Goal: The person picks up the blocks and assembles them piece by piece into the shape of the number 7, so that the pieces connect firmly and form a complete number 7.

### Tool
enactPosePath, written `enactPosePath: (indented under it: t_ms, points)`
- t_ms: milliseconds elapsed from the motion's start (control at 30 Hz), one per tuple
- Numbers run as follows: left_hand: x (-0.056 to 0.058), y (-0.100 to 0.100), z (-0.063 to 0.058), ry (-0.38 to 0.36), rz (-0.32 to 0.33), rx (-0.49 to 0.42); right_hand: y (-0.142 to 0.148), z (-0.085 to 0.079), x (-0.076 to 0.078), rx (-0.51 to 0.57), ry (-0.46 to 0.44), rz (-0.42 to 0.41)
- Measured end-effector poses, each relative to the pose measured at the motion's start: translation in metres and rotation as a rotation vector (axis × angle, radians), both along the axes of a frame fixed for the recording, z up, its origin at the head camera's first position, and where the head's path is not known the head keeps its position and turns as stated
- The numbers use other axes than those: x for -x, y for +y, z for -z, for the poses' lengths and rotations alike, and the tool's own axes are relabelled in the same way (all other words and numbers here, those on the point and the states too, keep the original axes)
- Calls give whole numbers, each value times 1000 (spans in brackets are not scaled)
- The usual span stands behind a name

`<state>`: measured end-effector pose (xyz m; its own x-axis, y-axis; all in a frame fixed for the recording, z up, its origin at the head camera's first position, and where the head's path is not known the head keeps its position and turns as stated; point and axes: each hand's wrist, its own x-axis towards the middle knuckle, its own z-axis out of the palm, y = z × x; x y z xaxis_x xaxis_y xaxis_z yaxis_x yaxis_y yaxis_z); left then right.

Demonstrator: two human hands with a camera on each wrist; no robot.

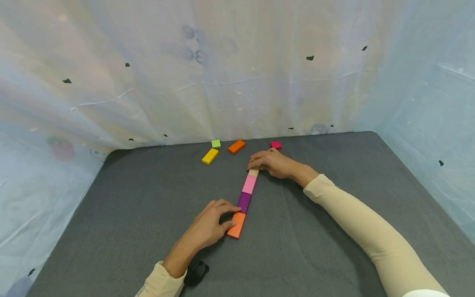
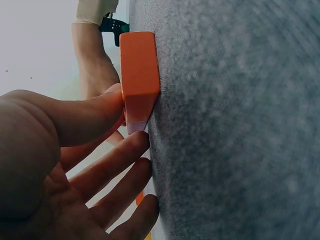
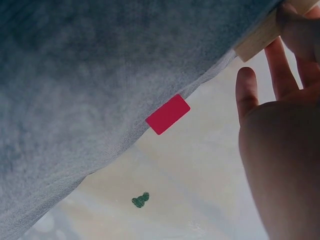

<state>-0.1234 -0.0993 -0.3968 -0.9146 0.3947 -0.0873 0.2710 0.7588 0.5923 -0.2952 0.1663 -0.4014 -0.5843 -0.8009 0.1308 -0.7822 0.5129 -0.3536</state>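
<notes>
A straight row of flat blocks lies on the dark grey cloth in the head view: an orange block [image 1: 236, 225] nearest, then a purple block [image 1: 244, 202], a pink block [image 1: 249, 184] and a plain wooden block [image 1: 254, 171] farthest. My left hand [image 1: 208, 223] rests beside the near end, its thumb touching the orange block's side and its index fingertip near the orange-purple joint. In the left wrist view its other fingers [image 2: 120, 187] are spread and hold nothing. At the far end my right hand [image 1: 275, 163] pinches the wooden block [image 3: 260, 44], partly covering it.
Beyond the row lie a yellow block [image 1: 210, 156], a small green block [image 1: 216, 144], another orange block [image 1: 236, 147] and a red block [image 1: 276, 144]. The grey table [image 1: 148, 198] ends at a pale plastic sheet [image 1: 241, 74]. A black device [image 1: 196, 273] sits at the left wrist.
</notes>
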Motion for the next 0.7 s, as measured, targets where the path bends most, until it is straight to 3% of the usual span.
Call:
enactPosePath:
  t_ms: [700]
  points:
    - [-1,-1,-1,3,10,-15,-1,0,2,-3,-34,-48]
